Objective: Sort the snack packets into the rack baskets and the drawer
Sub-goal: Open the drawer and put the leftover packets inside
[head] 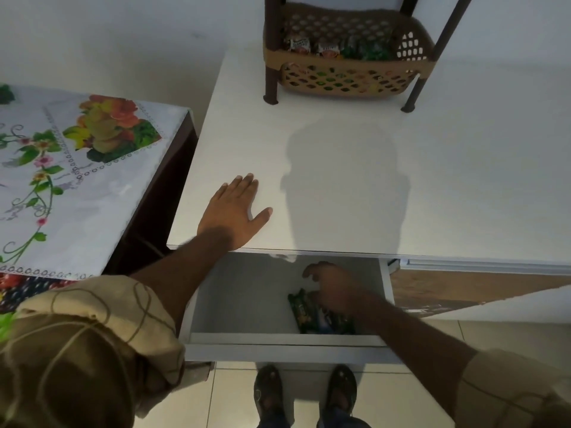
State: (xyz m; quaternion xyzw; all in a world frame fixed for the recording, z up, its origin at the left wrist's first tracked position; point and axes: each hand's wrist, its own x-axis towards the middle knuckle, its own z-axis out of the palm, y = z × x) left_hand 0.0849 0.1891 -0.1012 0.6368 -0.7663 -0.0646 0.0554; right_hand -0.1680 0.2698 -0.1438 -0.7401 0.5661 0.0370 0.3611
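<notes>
The left hand (236,213) lies flat, fingers straight and spread, on the white surface (340,168). Below it the right hand (335,290) reaches into the open drawer (247,298), fingers curled over dark snack packets (309,318); whether this grip pinches them is unclear. Beyond both hands, the rack basket (346,78) holds more packets.

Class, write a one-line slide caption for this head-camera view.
Left hand flat on the white tabletop, right hand over snack packets in the open drawer.

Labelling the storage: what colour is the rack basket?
Tan basket, lattice-sided, on dark brown posts; seen in the head view.
</notes>
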